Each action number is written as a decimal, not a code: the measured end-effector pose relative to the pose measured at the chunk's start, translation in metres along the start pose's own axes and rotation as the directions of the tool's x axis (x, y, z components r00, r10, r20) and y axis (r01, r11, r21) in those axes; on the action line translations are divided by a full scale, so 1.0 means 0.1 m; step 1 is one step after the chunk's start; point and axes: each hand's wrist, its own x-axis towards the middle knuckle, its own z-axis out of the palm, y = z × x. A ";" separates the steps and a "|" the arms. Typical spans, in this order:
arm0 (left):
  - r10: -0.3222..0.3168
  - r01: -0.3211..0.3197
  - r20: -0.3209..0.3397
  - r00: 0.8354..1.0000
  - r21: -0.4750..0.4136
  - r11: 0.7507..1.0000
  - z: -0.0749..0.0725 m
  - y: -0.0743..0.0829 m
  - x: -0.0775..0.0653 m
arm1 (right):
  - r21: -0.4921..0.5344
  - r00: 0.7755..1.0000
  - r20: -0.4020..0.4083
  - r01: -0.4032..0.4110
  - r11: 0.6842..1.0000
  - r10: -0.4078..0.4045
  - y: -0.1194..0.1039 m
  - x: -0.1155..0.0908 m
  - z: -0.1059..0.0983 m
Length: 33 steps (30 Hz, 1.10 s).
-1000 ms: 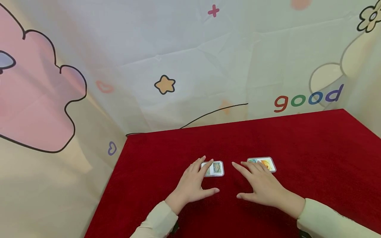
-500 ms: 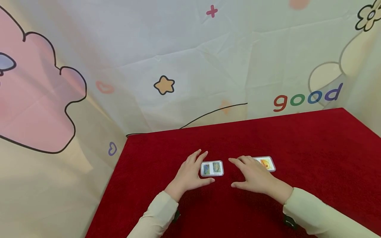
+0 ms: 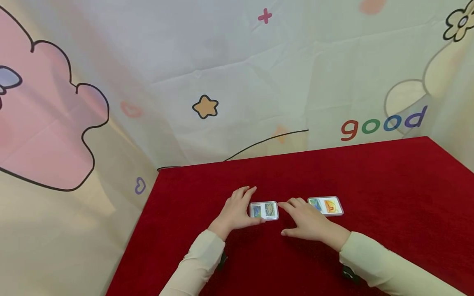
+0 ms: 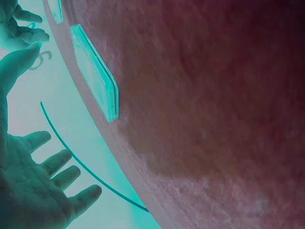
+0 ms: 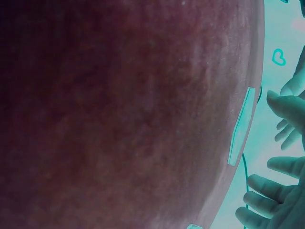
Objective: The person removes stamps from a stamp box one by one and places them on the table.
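Observation:
On the red cloth lies a flat rectangular clear-edged case (image 3: 269, 210) bearing two small pictures on white. My left hand (image 3: 235, 211) is at its left end, fingers spread past the far side and thumb tip at the near edge. Just right of that case, my right hand (image 3: 306, 221) reaches in with thumb and fingers apart, its index fingertip close to the case's right edge. A second similar case (image 3: 333, 206), with a blue-green picture and an orange one, lies beyond the right hand, partly covered by it. In the left wrist view, the first case (image 4: 95, 74) lies flat, apart from the fingers.
A red cloth (image 3: 389, 185) covers the table, whose far edge meets a pale printed curtain (image 3: 237, 82). More curtain with a pink figure (image 3: 48, 123) hangs along the left side. Long pale sleeves (image 3: 385, 263) cover both forearms.
My right hand has moved left, off most of the right case and toward the left one. The left hand has drawn slightly left, uncovering the left case. Both cases have stayed put.

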 end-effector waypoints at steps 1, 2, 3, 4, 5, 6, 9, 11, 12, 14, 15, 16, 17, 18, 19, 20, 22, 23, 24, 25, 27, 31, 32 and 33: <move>-0.002 0.002 0.005 1.000 0.006 1.000 0.00 -0.01 0.01 | 0.005 1.000 0.005 -0.001 1.000 0.001 0.01 0.01 0.00; -0.005 0.004 0.010 1.000 0.012 1.000 0.00 -0.01 0.02 | 0.007 1.000 0.007 0.001 1.000 -0.001 0.01 0.02 0.00; -0.007 0.007 0.015 1.000 0.015 1.000 0.00 -0.02 0.03 | 0.012 1.000 0.010 0.001 1.000 -0.001 0.01 0.04 0.00; -0.011 0.011 0.021 1.000 0.015 1.000 0.01 -0.02 0.04 | 0.014 1.000 0.015 -0.002 1.000 0.002 0.02 0.05 0.00; -0.015 0.014 0.029 0.999 0.012 1.000 0.02 -0.02 0.05 | 0.015 1.000 0.022 -0.006 1.000 0.006 0.02 0.07 0.00; -0.020 0.019 0.039 0.999 0.008 1.000 0.03 -0.03 0.06 | 0.016 1.000 0.029 -0.011 1.000 0.011 0.03 0.08 0.00; -0.038 0.039 0.068 0.997 -0.012 0.999 0.06 -0.04 0.07 | 0.019 0.998 0.057 -0.027 0.999 0.026 0.04 0.12 0.01; -0.044 0.046 0.083 0.996 -0.018 0.999 0.08 -0.05 0.08 | 0.019 0.997 0.065 -0.031 0.999 0.030 0.06 0.14 0.02; -0.044 0.045 0.087 0.995 -0.019 0.999 0.10 -0.06 0.09 | 0.020 0.997 0.066 -0.032 0.999 0.031 0.06 0.15 0.03; -0.039 0.041 0.094 0.995 -0.018 0.999 0.11 -0.07 0.11 | 0.027 0.997 0.069 -0.033 0.999 0.031 0.08 0.18 0.04; -0.035 0.036 0.097 0.995 -0.013 0.999 0.12 -0.07 0.12 | 0.032 0.997 0.072 -0.037 0.999 0.035 0.09 0.20 0.05; -0.029 0.030 0.098 0.995 -0.011 0.999 0.12 -0.07 0.13 | 0.040 0.997 0.075 -0.040 0.998 0.037 0.09 0.21 0.05; -0.025 0.026 0.101 0.995 -0.006 1.000 0.11 -0.07 0.13 | 0.047 0.996 0.078 -0.042 0.998 0.038 0.10 0.23 0.06; -0.019 0.020 0.101 0.995 -0.002 1.000 0.11 -0.07 0.14 | 0.053 0.996 0.081 -0.041 0.998 0.037 0.10 0.25 0.07; -0.019 0.018 0.103 0.994 0.004 1.000 0.11 -0.07 0.15 | 0.062 0.996 0.083 -0.040 0.997 0.035 0.11 0.27 0.08; -0.016 0.014 0.102 0.995 0.015 1.000 0.10 -0.07 0.15 | 0.068 0.996 0.081 -0.037 0.997 0.031 0.10 0.29 0.08; -0.005 0.001 0.092 0.996 0.040 0.999 0.10 -0.06 0.15 | 0.074 0.997 0.071 -0.027 0.997 0.022 0.10 0.32 0.10; -0.008 0.003 0.093 0.996 0.049 0.999 0.10 -0.06 0.16 | 0.074 0.998 0.068 -0.022 0.997 0.016 0.10 0.33 0.11; -0.009 0.005 0.091 0.996 0.054 0.999 0.11 -0.06 0.16 | 0.075 0.998 0.066 -0.017 0.997 0.012 0.09 0.35 0.12; -0.017 0.011 0.092 0.996 0.065 0.998 0.12 -0.06 0.17 | 0.079 0.998 0.069 -0.016 0.997 0.011 0.09 0.36 0.12; -0.034 0.026 0.095 0.995 0.085 0.996 0.14 -0.07 0.18 | 0.079 0.997 0.078 -0.019 0.997 0.013 0.09 0.39 0.13; -0.068 0.054 0.118 0.991 0.120 0.991 0.17 -0.09 0.20 | 0.094 0.992 0.119 -0.046 0.995 0.034 0.09 0.43 0.16; -0.069 0.053 0.124 0.990 0.121 0.991 0.17 -0.10 0.20 | 0.099 0.990 0.132 -0.055 0.994 0.042 0.09 0.44 0.17; -0.068 0.052 0.130 0.989 0.121 0.991 0.17 -0.11 0.20 | 0.107 0.989 0.144 -0.062 0.992 0.047 0.08 0.45 0.18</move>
